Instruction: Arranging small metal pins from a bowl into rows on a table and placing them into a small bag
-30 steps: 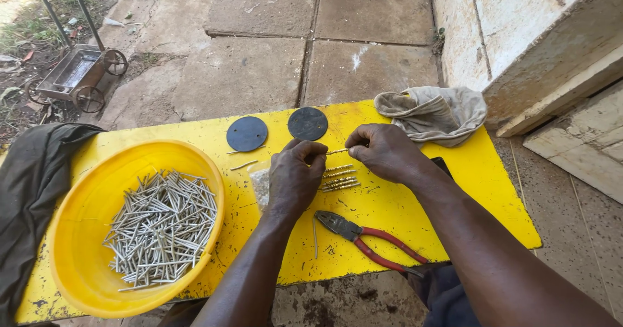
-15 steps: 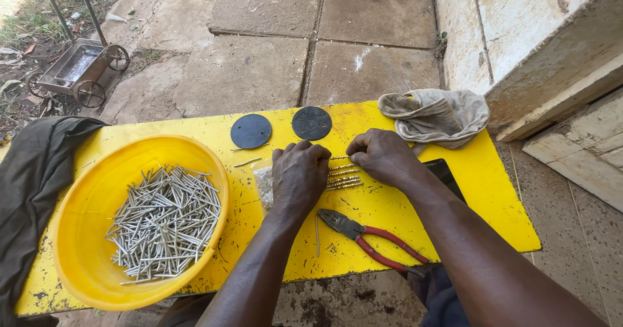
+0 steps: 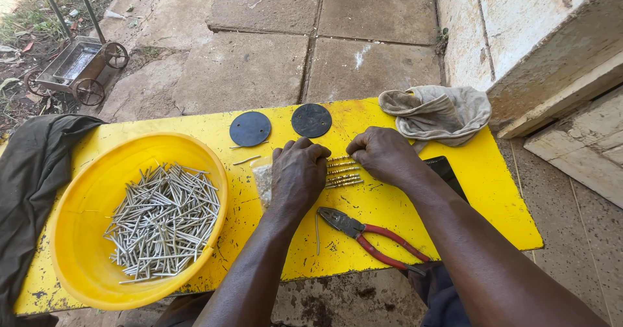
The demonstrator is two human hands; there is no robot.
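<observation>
On yellow table [image 3: 454, 210], both hands [image 3: 298, 174] gripping rods [image 3: 342, 173]

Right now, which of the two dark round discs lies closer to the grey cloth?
The right-hand dark round disc, lying nearer the crumpled grey cloth; the other disc sits further left, toward the bowl.

- Table [image 3: 493, 190]: yellow painted top, chipped and scuffed, dark specks along the near edge.
- Bowl [image 3: 84, 197]: smooth yellow plastic, slightly glossy.
- Nails [image 3: 162, 220]: dull grey metal.
- Pins [image 3: 342, 172]: small metal pieces with a brassy shine.
- Pliers [image 3: 370, 239]: dark matt metal jaws, red plastic-coated handles.
- Discs [image 3: 250, 129]: flat, black, matt.
- Rag [image 3: 438, 113]: grey-beige cloth, crumpled and stained.
- Dark cloth [image 3: 29, 184]: soft, matt fabric.
- Floor [image 3: 259, 54]: rough stone slabs.
</observation>
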